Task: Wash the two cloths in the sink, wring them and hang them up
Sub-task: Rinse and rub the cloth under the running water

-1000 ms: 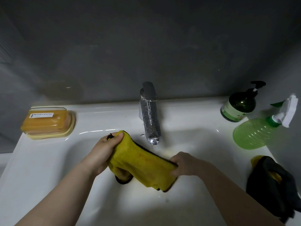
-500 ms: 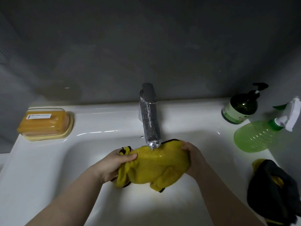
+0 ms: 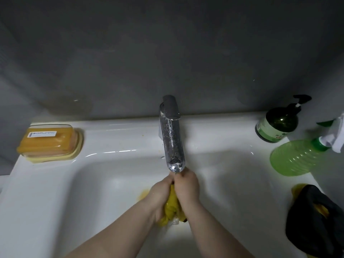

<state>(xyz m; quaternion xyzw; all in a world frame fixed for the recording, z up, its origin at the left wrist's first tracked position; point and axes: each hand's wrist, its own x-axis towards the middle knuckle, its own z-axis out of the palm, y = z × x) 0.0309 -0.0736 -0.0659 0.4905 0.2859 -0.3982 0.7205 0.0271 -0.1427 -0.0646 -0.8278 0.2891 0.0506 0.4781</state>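
A grey wall fills the upper half. Below it, the white sink spans the view. On its right rim lies the second cloth, a dark heap with yellow showing in its folds. Behind that cloth a light green spray bottle lies on its side, and a dark green pump bottle stands near the wall. An orange soap box with a clear lid sits on the left rim. The chrome tap reaches out over the basin, and its spout end covers the top of the knuckles.

Half a second ago the hands were apart with the cloth spread wide between them. They have now closed together just below the spout. The left hand and right hand touch side by side, with the fingers of both curled tight round the yellow cloth.

The cloth is over the middle of the basin, squeezed into a narrow wet bunch. The hands hide most of it, and only a crumpled strip shows between them, down to the wrists. A faint yellow stain tints the basin beside the left hand.
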